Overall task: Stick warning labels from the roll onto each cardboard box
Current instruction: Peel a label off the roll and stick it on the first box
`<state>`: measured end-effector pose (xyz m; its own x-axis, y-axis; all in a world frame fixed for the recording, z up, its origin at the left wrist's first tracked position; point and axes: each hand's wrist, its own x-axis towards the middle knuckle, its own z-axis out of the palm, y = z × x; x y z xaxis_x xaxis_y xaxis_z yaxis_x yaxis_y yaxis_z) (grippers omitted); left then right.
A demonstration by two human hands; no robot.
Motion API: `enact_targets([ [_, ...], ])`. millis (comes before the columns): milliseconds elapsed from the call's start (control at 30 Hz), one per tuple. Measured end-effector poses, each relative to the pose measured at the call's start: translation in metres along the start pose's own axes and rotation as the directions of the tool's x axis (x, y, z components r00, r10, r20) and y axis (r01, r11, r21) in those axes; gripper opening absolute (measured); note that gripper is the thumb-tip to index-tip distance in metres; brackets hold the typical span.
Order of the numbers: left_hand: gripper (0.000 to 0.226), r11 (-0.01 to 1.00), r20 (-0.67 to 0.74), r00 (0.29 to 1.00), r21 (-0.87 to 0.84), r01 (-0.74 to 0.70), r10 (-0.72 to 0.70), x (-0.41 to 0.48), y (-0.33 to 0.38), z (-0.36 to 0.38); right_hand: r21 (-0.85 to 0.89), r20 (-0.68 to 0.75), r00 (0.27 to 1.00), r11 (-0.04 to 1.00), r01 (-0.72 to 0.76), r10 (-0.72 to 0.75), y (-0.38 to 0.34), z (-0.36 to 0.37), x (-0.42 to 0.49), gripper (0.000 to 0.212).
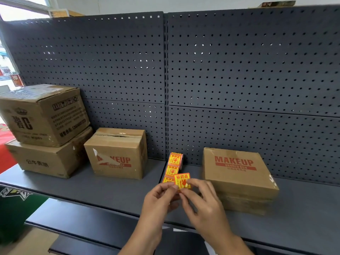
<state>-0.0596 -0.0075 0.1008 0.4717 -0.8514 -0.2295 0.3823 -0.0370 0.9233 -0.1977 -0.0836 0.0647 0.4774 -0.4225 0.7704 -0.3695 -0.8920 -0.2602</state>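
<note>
While the dark shelf (pixel 114 192) is lying bare between the boxes, we are pinching one orange warning label (pixel 181 180) between both hands: left hand (pixel 158 201) and right hand (pixel 206 205), fingers narrowed on its edges. The label roll (pixel 175 160) is standing behind, between two closed MAKEUP boxes (pixel 117 153) (pixel 237 177).

head cam, fwd-down, close over shelf (pixel 110 192)

A shop: dark pegboard shelving (pixel 239 70) holding cardboard boxes (pixel 117 153).
</note>
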Motion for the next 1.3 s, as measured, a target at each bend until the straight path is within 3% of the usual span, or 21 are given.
enact_targets([
  [33,0.019,1.000,-0.005,1.000,-0.010,0.002,-0.002,0.001,-0.001,-0.001,0.055,-0.013,0.998,0.997,-0.061,0.062,-0.001,-0.002,-0.001,0.016],
  [100,0.018,0.999,-0.010,1.000,-0.034,-0.001,0.000,0.001,-0.001,-0.001,0.270,-0.026,0.945,0.912,-0.308,0.327,-0.002,-0.007,0.001,0.014],
  [167,0.016,0.999,0.003,1.000,-0.047,-0.008,0.008,0.001,-0.001,0.002,0.507,0.110,0.790,0.649,-0.567,0.603,0.002,-0.016,0.010,0.009],
  [200,0.015,0.999,0.012,1.000,-0.050,-0.013,0.013,0.000,0.000,0.003,0.582,0.218,0.716,0.501,-0.641,0.663,0.006,-0.020,0.013,0.009],
  [267,0.012,0.999,0.034,0.999,-0.044,-0.019,0.020,-0.001,0.001,0.007,0.636,0.336,0.669,0.364,-0.681,0.663,0.013,-0.029,0.016,0.013],
  [400,0.014,0.999,0.095,0.995,0.030,-0.012,0.009,0.002,0.000,0.012,0.699,0.351,0.680,0.304,-0.648,0.643,0.019,-0.038,0.014,0.010],
  [500,0.016,0.999,0.105,0.994,0.040,-0.005,0.000,0.002,-0.001,0.019,0.751,0.371,0.676,0.223,-0.622,0.636,0.022,-0.042,0.011,0.022],
  [567,0.016,0.999,0.112,0.994,0.035,-0.002,-0.002,0.002,-0.002,0.024,0.751,0.354,0.690,0.248,-0.612,0.631,0.023,-0.048,0.010,0.021],
  [700,0.014,0.995,0.142,0.990,0.089,-0.034,0.021,0.002,-0.002,0.036,0.670,0.265,0.703,0.398,-0.627,0.660,0.028,-0.060,0.006,0.006],
  [867,0.006,0.938,0.211,0.964,0.273,-0.216,0.161,0.004,-0.002,0.060,0.596,0.153,0.728,0.525,-0.607,0.668,0.034,-0.091,0.001,0.005],
  [1067,0.013,0.844,0.357,0.901,0.379,-0.379,0.244,0.009,0.003,0.105,0.546,0.134,0.719,0.555,-0.628,0.682,0.059,-0.137,0.001,0.004],
  [1200,0.019,0.702,0.406,0.868,0.529,-0.478,0.285,0.015,0.004,0.141,0.547,0.094,0.718,0.566,-0.616,0.690,0.079,-0.168,0.003,0.009],
  [1300,0.020,0.658,0.456,0.848,0.555,-0.509,0.271,0.019,0.004,0.166,0.539,0.075,0.701,0.562,-0.627,0.709,0.099,-0.181,0.004,0.018],
])
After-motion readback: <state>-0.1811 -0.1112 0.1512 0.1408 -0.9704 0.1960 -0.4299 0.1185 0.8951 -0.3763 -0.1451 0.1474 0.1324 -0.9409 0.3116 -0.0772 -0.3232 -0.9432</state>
